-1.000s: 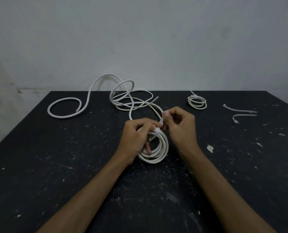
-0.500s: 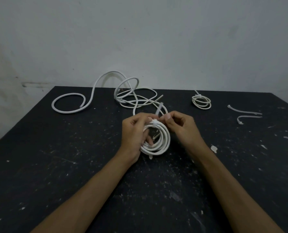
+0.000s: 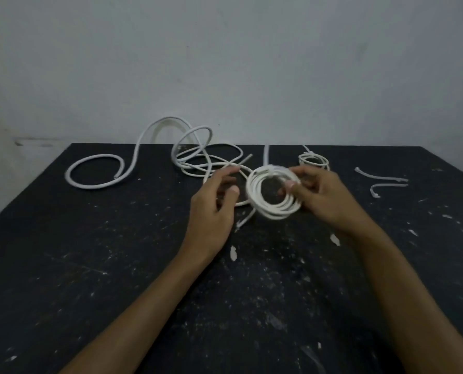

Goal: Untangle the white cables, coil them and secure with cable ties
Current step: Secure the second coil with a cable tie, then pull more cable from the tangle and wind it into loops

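In the head view, the coiled cable (image 3: 274,194) is now carried by the right hand (image 3: 315,197) alone, whose thumb and fingers are pinched on the coil's right-hand rim; the coil is held tilted up just above the desk (image 3: 90,265), right of the spot where it was worked a second ago. Half a second ago both hands were closed on it at the top, where the cable tie (image 3: 272,166) was being drawn tight; that tie now sits as a white band over the coil's far edge, with its free tail sticking up towards the wall. The left hand (image 3: 214,209) has been taken off the coil and hangs beside it, fingers loosely curled and nothing held in its grip. From this the tie is judged to be cinched and this coil finished, though the lock itself is too blurred to be confirmed. A smaller tied coil (image 3: 314,161) lies just behind the right hand. The tangled cables (image 3: 198,157) at the back of the desk remain unsorted, with a thicker loop (image 3: 95,171) trailing to the left, and two spare cable ties (image 3: 381,182) are left well to the right. The held coil would next be set down beside the finished one, and the tangle taken up.
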